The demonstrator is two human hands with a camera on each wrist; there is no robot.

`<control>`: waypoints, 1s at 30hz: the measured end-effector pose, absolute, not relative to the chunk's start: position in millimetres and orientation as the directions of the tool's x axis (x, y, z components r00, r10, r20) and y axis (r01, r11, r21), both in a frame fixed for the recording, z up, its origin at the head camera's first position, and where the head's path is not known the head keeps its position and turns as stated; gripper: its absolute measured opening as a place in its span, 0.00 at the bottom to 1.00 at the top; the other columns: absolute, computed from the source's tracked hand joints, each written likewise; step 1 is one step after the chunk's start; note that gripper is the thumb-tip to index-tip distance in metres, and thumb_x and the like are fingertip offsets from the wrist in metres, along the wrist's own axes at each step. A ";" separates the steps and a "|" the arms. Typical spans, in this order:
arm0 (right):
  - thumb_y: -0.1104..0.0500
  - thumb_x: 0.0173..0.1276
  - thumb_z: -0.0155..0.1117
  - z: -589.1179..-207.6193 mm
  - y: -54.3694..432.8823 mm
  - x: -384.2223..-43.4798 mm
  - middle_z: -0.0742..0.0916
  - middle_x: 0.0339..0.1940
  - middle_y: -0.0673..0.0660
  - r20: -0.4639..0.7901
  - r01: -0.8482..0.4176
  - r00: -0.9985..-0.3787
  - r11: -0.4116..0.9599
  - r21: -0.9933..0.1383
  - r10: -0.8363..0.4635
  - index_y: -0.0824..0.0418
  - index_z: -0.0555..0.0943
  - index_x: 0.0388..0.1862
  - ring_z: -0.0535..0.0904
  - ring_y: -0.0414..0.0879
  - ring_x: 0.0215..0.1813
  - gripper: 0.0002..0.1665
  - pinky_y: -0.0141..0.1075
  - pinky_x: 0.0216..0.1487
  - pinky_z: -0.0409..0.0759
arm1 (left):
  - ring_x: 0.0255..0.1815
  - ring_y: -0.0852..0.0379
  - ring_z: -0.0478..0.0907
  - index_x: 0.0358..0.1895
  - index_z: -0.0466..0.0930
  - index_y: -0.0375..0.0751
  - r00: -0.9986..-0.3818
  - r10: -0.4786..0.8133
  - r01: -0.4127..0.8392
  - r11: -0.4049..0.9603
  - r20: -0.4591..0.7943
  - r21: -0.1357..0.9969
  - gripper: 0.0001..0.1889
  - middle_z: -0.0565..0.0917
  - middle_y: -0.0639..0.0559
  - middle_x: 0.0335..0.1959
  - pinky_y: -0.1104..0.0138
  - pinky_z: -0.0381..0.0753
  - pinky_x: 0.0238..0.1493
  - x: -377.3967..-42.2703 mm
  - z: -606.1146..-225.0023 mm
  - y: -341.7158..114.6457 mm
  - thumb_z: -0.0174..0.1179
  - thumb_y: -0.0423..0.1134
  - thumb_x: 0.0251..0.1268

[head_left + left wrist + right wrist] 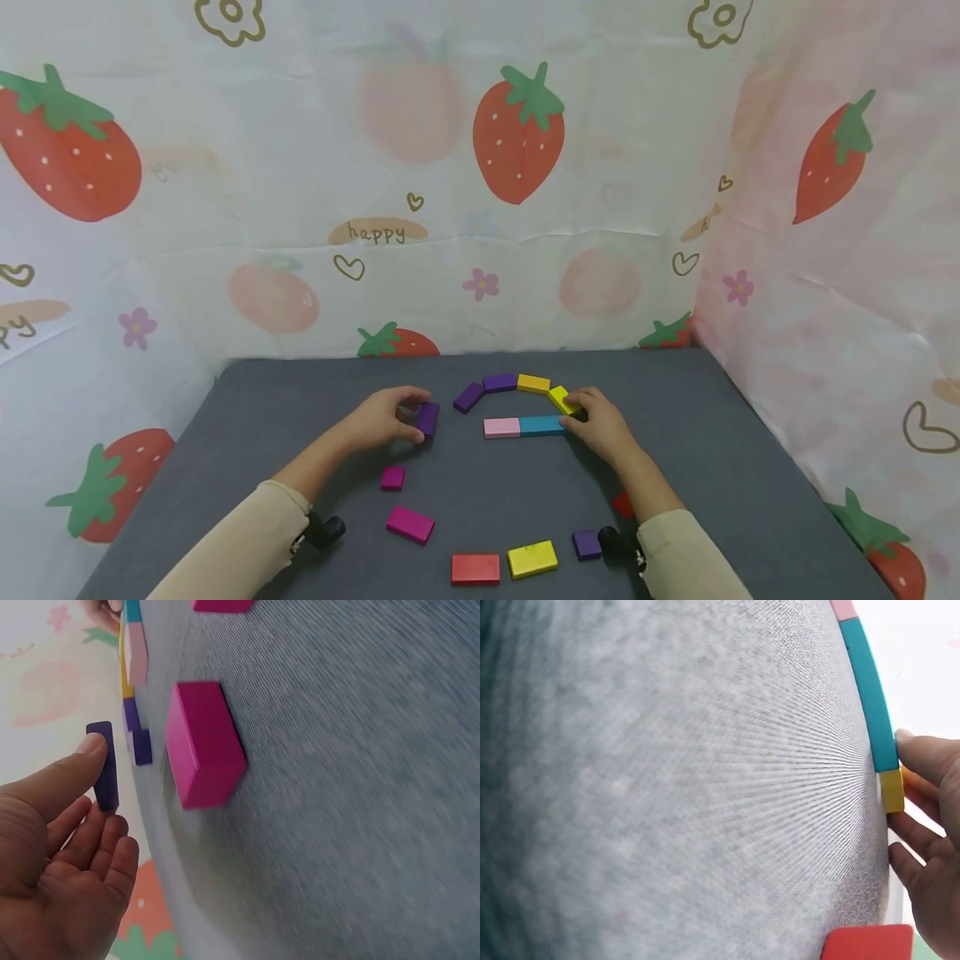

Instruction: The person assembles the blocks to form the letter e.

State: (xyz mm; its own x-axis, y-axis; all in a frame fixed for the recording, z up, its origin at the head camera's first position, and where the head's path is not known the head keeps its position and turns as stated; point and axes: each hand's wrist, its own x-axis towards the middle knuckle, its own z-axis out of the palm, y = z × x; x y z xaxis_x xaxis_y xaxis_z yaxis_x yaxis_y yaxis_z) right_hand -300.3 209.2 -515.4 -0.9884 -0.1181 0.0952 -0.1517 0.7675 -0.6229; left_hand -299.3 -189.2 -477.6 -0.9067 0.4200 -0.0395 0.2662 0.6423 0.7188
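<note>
My left hand pinches a purple block between thumb and fingers; the left wrist view shows that block raised off the table. At the right end of a curved row, my right hand holds a yellow block with its fingers, its thumb by the end of a blue block. The row also has a golden-yellow block and two purple blocks, one in the middle and one tilted at the left. A pink block lies end to end with the blue one.
On the dark grey table nearer me lie a small magenta block, a larger magenta block, a red block, a yellow block and a small purple block. Another red block is partly behind my right forearm.
</note>
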 end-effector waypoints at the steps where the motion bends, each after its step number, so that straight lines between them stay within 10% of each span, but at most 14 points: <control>1: 0.55 0.72 0.69 -515.2 209.4 -300.4 0.77 0.68 0.59 0.095 -0.152 -0.988 0.768 -0.622 -0.118 0.63 0.80 0.65 0.75 0.59 0.67 0.26 0.55 0.66 0.75 | 0.59 0.43 0.80 0.71 0.74 0.41 -0.905 0.423 0.270 0.644 -0.039 0.716 0.36 0.79 0.43 0.66 0.53 0.82 0.55 -299.8 -477.2 -185.9 0.76 0.38 0.58; 30: 0.55 0.72 0.70 -514.4 210.3 -300.4 0.79 0.64 0.58 0.105 -0.174 -0.985 0.773 -0.610 -0.139 0.63 0.81 0.64 0.77 0.58 0.65 0.25 0.54 0.65 0.76 | 0.59 0.50 0.80 0.65 0.78 0.38 -0.934 0.351 0.196 0.663 -0.069 0.723 0.35 0.83 0.47 0.60 0.54 0.79 0.60 -307.4 -490.7 -141.2 0.80 0.34 0.51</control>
